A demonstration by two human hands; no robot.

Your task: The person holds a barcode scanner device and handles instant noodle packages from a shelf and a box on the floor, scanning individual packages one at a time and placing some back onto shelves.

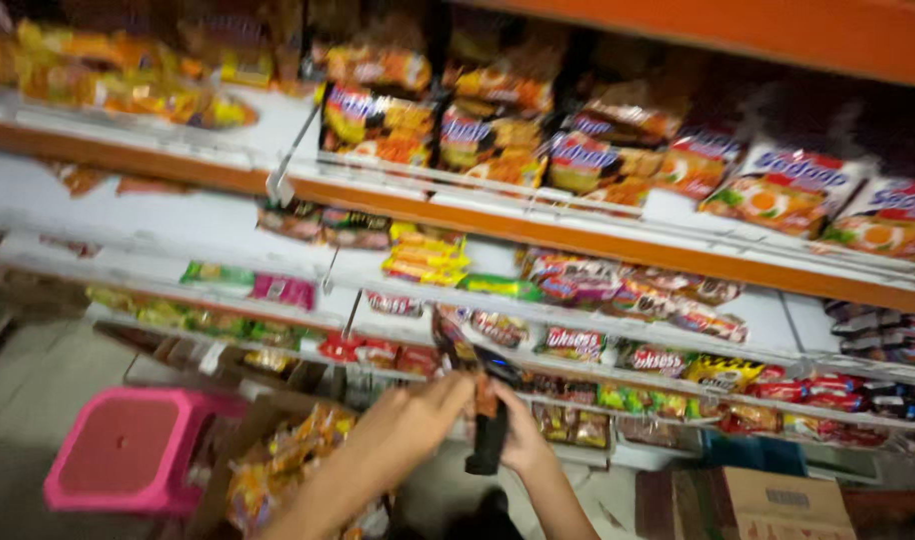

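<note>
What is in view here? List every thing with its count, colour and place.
Shelves: several tiers, white with orange edges, across the whole view.
Snack and noodle packets: many, count unclear through blur, mostly red, yellow and orange, on every tier.
Stool: one, pink, on the floor at lower left.
Open carton of packets: one, brown with yellow-orange packets inside, beside the stool.
Cardboard box: one, brown, lower right on the floor.
Handheld device: one, black, held upright between the hands.
Dark packet: one, at the fingertips, above the device.
Left hand: reaching to the dark packet.
Right hand: gripping the device.
</note>
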